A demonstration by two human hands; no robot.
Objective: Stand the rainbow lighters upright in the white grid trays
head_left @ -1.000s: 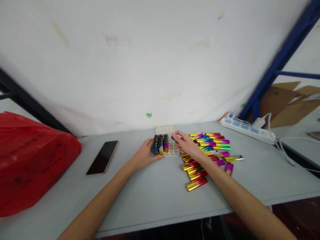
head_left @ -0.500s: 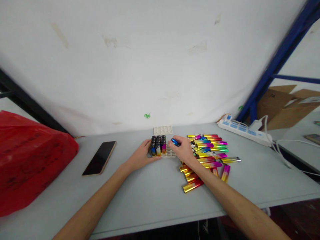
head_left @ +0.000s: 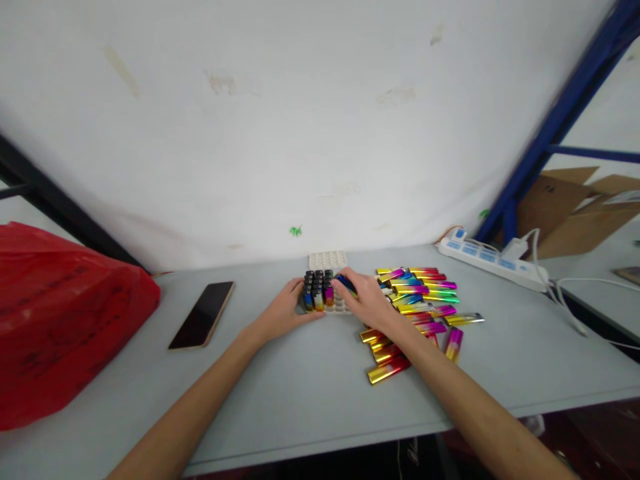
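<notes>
Several shiny lighters with black tops stand upright in rows in the left part of a white tray with round cells. My left hand is cupped round the tray's left end, thumb along the front edge and fingers at the side. Pinched in my right hand is a dark blue lighter, held over the tray just right of the standing rows. My fingers hide most of it, and I cannot tell whether it touches a cell. To the right lies a loose pile of metallic multicoloured lighters, partly under my right forearm.
Behind the filled tray lies another white cell tray against the wall. A phone and a red plastic bag are on the left. A power strip with white cables and a cardboard box are on the right.
My right hand has shifted slightly left and tipped the blue lighter from nearly flat to steeper over the tray. My left hand keeps its place at the tray.
</notes>
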